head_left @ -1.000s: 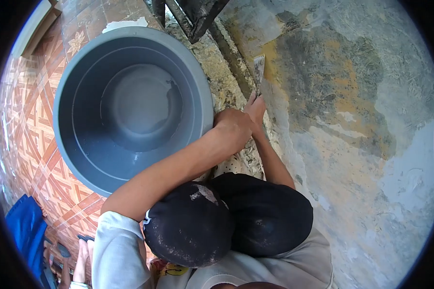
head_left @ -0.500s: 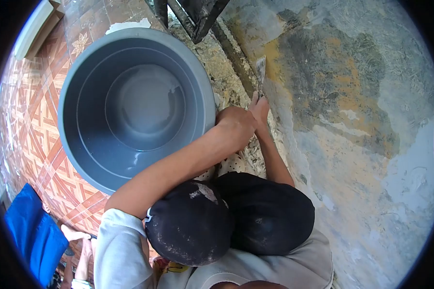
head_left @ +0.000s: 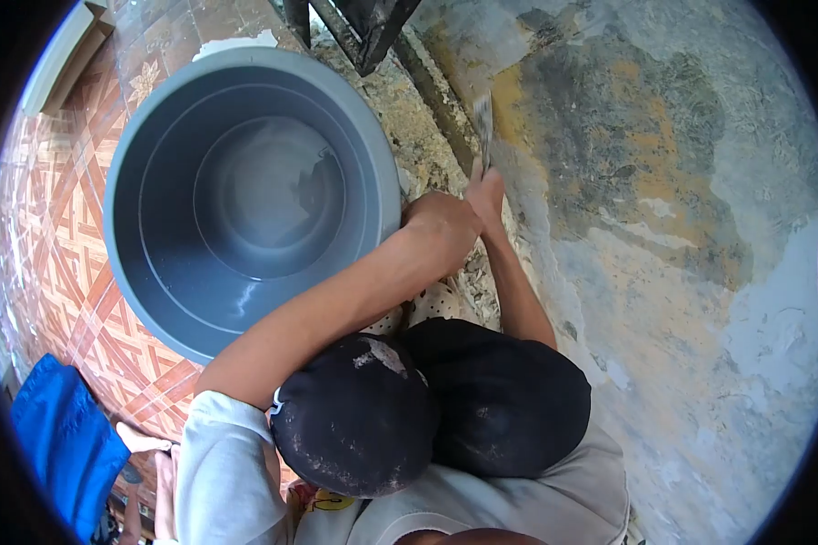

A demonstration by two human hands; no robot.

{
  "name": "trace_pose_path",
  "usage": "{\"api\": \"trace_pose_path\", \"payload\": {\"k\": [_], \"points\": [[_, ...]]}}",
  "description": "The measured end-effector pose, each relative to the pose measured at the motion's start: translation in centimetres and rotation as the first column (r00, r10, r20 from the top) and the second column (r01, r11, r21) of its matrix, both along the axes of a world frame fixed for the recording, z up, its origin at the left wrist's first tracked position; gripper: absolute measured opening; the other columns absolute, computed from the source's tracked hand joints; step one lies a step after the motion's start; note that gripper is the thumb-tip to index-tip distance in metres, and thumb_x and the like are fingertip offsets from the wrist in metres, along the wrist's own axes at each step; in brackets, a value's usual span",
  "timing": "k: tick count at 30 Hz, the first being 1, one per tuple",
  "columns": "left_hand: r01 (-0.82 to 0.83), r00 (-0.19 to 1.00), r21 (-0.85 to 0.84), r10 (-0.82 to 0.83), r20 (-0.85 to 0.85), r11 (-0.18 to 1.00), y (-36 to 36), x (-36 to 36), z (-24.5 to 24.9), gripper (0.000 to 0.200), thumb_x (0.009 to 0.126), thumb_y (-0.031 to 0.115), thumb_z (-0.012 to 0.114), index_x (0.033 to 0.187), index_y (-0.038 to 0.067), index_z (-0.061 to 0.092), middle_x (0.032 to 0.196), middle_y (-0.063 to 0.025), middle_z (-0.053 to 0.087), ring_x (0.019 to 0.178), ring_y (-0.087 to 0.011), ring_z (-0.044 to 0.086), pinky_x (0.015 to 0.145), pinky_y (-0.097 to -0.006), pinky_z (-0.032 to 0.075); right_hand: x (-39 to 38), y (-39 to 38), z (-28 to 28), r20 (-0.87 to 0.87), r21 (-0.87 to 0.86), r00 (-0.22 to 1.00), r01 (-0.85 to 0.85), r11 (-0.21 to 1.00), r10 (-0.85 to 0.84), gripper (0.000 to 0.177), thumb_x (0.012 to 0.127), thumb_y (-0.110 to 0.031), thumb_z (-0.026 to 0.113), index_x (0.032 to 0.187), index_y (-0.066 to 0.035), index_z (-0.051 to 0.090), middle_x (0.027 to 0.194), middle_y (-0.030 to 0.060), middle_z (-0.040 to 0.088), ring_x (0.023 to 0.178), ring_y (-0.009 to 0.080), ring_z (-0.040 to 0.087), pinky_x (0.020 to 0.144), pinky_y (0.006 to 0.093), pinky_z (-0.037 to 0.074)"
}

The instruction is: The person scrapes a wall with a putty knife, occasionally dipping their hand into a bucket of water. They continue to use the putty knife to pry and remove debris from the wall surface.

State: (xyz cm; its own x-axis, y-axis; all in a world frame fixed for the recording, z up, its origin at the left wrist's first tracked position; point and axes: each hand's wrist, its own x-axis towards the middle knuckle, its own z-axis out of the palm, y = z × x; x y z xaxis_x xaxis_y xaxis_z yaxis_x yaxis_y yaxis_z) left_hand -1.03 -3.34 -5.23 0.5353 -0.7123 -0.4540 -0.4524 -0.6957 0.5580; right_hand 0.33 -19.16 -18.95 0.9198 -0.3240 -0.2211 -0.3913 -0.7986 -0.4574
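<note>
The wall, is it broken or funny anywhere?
Yes. Near the scraper in the right hand, the wall has a big dark patch, streaked yellowish brown. Paler blotches lie around it. It looks odd because the colours are so uneven, like worn or stained coating.

Fairly bright, soft, diffuse light. Fisheye: black vignette at the corners, orange patterned tile floor (head_left: pixel 77 245) stretched and glary at far left, bluish fringe there. Round grey plastic basin (head_left: pixel 168 232) shaded inside, small white highlight low on its wall. Thin grey metal scraper blade (head_left: pixel 483 116) slightly smeared.
</note>
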Motion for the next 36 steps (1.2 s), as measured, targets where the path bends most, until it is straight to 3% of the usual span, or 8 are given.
{"api": "trace_pose_path", "payload": {"k": [6,9,12,13,16,23,26,36], "points": [[0.018,1.000,-0.020,-0.017,0.016,1.000,0.2,0.1,0.6,0.013,0.068,0.006,0.067,0.080,0.003,0.070,0.082,-0.0150,0.069,0.083,-0.0296,0.068,0.073,-0.0391,0.054,1.8,0.8,1.5,-0.145,0.137,0.989,0.050,0.989,-0.030,0.051,0.097,-0.035,0.045,0.076,0.010,0.056,0.073,0.0332,0.058,0.075,0.0480,0.059,0.066,0.0531,0.042],[-0.026,0.995,-0.062,0.032,0.095,0.998,0.3,-0.2,-0.2,0.013,0.069,0.008,0.067,0.081,0.003,0.070,0.082,-0.0149,0.069,0.083,-0.0291,0.068,0.073,-0.0390,0.054,-0.2,-0.3,-1.1,-0.069,0.022,0.997,0.026,0.999,-0.025,0.052,0.096,-0.036,0.046,0.077,0.011,0.056,0.070,0.0315,0.058,0.070,0.0457,0.060,0.065,0.0518,0.043],[0.000,0.998,0.013,0.000,0.060,1.000,0.2,-0.1,0.3,0.012,0.070,0.008,0.066,0.081,0.003,0.070,0.082,-0.0147,0.069,0.083,-0.0290,0.068,0.075,-0.0395,0.053,0.8,0.7,-0.9,-0.074,0.097,0.996,0.062,0.993,-0.055,0.052,0.096,-0.037,0.047,0.077,0.012,0.056,0.069,0.0315,0.057,0.070,0.0455,0.060,0.065,0.0511,0.044],[0.009,0.999,-0.009,-0.008,0.044,1.000,0.2,-0.3,0.1,0.012,0.070,0.008,0.066,0.080,0.003,0.070,0.082,-0.0148,0.069,0.083,-0.0293,0.068,0.075,-0.0397,0.053,1.8,1.9,2.1,-0.162,0.271,0.983,0.128,0.954,-0.085,0.053,0.096,-0.037,0.047,0.077,0.012,0.056,0.069,0.0321,0.057,0.072,0.0469,0.060,0.065,0.0510,0.044],[0.018,0.997,-0.058,-0.014,0.072,0.998,0.3,0.3,0.0,0.010,0.071,0.008,0.065,0.079,0.003,0.069,0.082,-0.0154,0.068,0.083,-0.0299,0.067,0.074,-0.0400,0.053,0.1,-0.1,-1.9,-0.006,0.048,1.000,0.005,0.999,-0.005,0.053,0.096,-0.037,0.046,0.076,0.011,0.056,0.070,0.0320,0.058,0.074,0.0474,0.060,0.066,0.0513,0.043],[-0.034,0.996,-0.081,0.040,0.076,0.996,0.1,-0.6,-0.8,0.010,0.069,0.005,0.062,0.076,0.002,0.069,0.081,-0.0168,0.068,0.082,-0.0305,0.067,0.072,-0.0402,0.054,0.5,0.1,-1.8,0.003,0.008,1.000,0.000,1.000,0.000,0.053,0.096,-0.038,0.045,0.077,0.010,0.057,0.073,0.0300,0.060,0.073,0.0466,0.060,0.065,0.0500,0.043],[-0.022,0.995,-0.055,0.027,0.091,0.998,0.4,0.0,-0.5,0.011,0.069,0.005,0.062,0.076,0.001,0.069,0.081,-0.0170,0.068,0.081,-0.0310,0.067,0.072,-0.0405,0.054,-0.6,0.3,-0.1,-0.068,0.154,0.995,0.089,0.984,-0.079,0.053,0.096,-0.039,0.044,0.079,0.009,0.057,0.074,0.0296,0.060,0.073,0.0467,0.059,0.066,0.0503,0.043],[-0.026,0.996,-0.063,0.031,0.088,0.998,0.2,-0.3,-0.7,0.011,0.071,0.004,0.060,0.077,0.001,0.068,0.082,-0.0170,0.067,0.082,-0.0315,0.067,0.073,-0.0413,0.053,0.9,1.1,-0.7,0.033,0.137,0.997,0.065,0.988,-0.070,0.050,0.097,-0.036,0.046,0.078,0.010,0.054,0.071,0.0292,0.058,0.069,0.0453,0.057,0.063,0.0499,0.041]]}}
